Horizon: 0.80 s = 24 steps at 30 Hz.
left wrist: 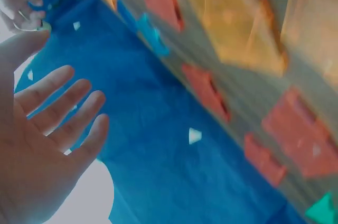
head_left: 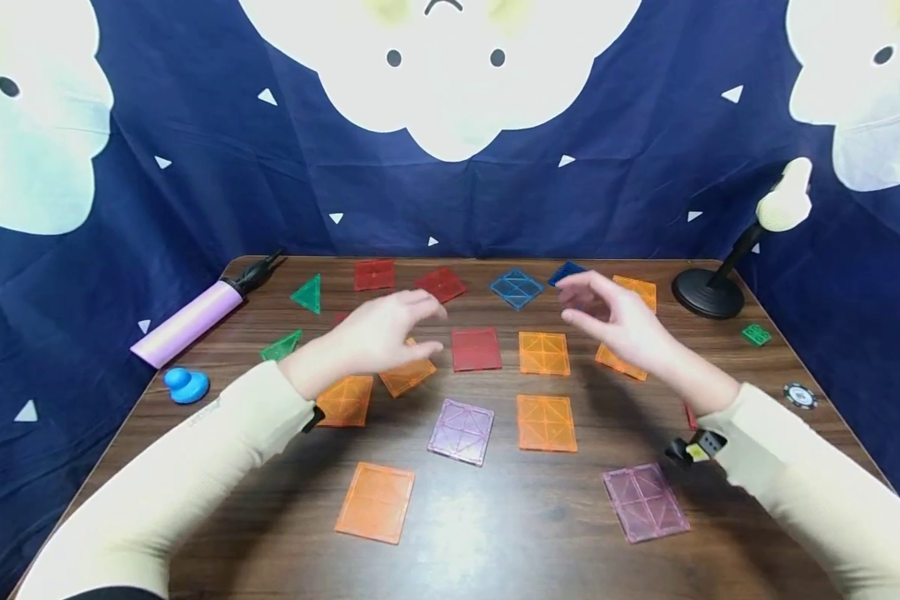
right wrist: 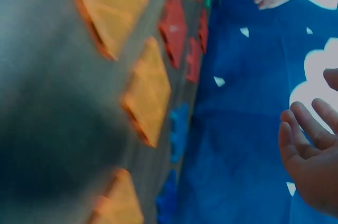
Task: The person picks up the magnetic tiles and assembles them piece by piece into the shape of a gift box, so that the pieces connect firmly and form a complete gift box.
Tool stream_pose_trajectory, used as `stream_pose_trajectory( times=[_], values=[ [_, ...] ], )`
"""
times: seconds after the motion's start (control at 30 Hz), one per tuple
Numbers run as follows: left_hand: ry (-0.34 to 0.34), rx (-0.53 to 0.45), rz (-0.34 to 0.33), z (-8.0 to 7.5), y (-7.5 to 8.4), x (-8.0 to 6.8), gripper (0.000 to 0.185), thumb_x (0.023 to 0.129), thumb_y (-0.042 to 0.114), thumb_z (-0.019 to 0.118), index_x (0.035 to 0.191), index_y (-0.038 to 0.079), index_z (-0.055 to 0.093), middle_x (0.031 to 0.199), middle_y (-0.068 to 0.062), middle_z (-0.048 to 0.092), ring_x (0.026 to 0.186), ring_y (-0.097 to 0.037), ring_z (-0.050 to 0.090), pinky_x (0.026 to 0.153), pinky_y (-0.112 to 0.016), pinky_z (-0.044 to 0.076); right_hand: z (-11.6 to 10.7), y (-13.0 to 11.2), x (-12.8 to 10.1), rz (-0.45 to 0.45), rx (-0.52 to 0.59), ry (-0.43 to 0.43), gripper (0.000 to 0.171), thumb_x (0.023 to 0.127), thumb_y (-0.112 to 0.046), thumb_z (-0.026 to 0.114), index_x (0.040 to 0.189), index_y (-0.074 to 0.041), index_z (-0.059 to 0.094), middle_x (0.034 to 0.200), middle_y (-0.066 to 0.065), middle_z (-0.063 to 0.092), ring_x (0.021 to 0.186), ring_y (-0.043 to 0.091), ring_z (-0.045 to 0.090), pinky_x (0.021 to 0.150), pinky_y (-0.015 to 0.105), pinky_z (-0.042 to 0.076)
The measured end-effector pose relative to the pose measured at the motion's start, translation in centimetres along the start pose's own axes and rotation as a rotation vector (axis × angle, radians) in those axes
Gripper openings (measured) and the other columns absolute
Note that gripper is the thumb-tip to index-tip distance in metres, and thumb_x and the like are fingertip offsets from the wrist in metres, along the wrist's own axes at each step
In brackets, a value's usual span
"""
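Both of my hands hover over a wooden table scattered with translucent square and triangular tiles. The left hand [head_left: 386, 329] holds nothing; its fingers reach toward the middle, above an orange tile [head_left: 407, 375]. In the left wrist view its fingers are spread and loosely bent. My right hand [head_left: 615, 317], also holding nothing, has relaxed fingers over another orange tile [head_left: 621, 362] and near a dark blue tile [head_left: 566, 271]. Between the hands lie a red tile [head_left: 476, 349], an orange square tile [head_left: 543, 353] and a light purple tile [head_left: 461, 431].
A lilac umbrella [head_left: 187, 323] and a blue rubber-duck-like toy [head_left: 186, 386] lie at the left edge. On the right stand a black-based lamp-like object [head_left: 708, 293], a green brick [head_left: 756, 334] and a poker chip [head_left: 800, 396]. A dark blue curtain [head_left: 450, 200] hangs behind.
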<state>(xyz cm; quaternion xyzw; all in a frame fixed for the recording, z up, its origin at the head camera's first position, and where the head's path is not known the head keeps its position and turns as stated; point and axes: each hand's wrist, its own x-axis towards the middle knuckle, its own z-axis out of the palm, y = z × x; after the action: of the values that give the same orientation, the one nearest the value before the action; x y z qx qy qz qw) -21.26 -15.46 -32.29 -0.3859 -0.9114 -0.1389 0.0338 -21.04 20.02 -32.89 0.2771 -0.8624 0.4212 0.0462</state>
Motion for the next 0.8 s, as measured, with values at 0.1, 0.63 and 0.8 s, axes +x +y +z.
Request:
stream_pose_trajectory(
  times=[0.1, 0.63, 0.8],
  values=[
    [-0.059, -0.098, 0.03, 1.8, 1.1, -0.9, 0.034, 0.091, 0.027, 0.078, 0.118, 0.009, 0.067, 0.118, -0.004, 0.064, 0.105, -0.024, 0.065, 0.09, -0.043, 0.053, 1.2, 0.2, -1.7, -0.013, 0.021, -0.049, 0.032, 0.098, -0.005, 0.068, 0.129, -0.005, 0.061, 0.121, 0.01, 0.067, 0.111, 0.028, 0.064, 0.093, 0.037, 0.053],
    [-0.287, -0.128, 0.098, 7.9, 4.7, -3.8, 0.059, 0.08, 0.022, 0.084, 0.132, 0.008, 0.061, 0.136, -0.013, 0.056, 0.129, -0.033, 0.05, 0.109, -0.046, 0.041, 6.2, 2.4, -6.9, -0.043, -0.165, -0.41, 0.055, 0.084, -0.025, 0.085, 0.133, -0.012, 0.064, 0.143, 0.018, 0.054, 0.133, 0.041, 0.046, 0.106, 0.062, 0.039],
    [-0.244, -0.058, 0.094, 8.4, 5.3, -3.4, 0.057, 0.082, 0.026, 0.083, 0.131, 0.007, 0.061, 0.128, -0.01, 0.059, 0.119, -0.029, 0.053, 0.103, -0.043, 0.046, 6.5, 2.6, -6.9, -0.091, -0.254, -0.42, 0.056, 0.078, -0.021, 0.089, 0.129, -0.013, 0.067, 0.135, 0.013, 0.057, 0.122, 0.034, 0.051, 0.099, 0.055, 0.046]
  ],
)
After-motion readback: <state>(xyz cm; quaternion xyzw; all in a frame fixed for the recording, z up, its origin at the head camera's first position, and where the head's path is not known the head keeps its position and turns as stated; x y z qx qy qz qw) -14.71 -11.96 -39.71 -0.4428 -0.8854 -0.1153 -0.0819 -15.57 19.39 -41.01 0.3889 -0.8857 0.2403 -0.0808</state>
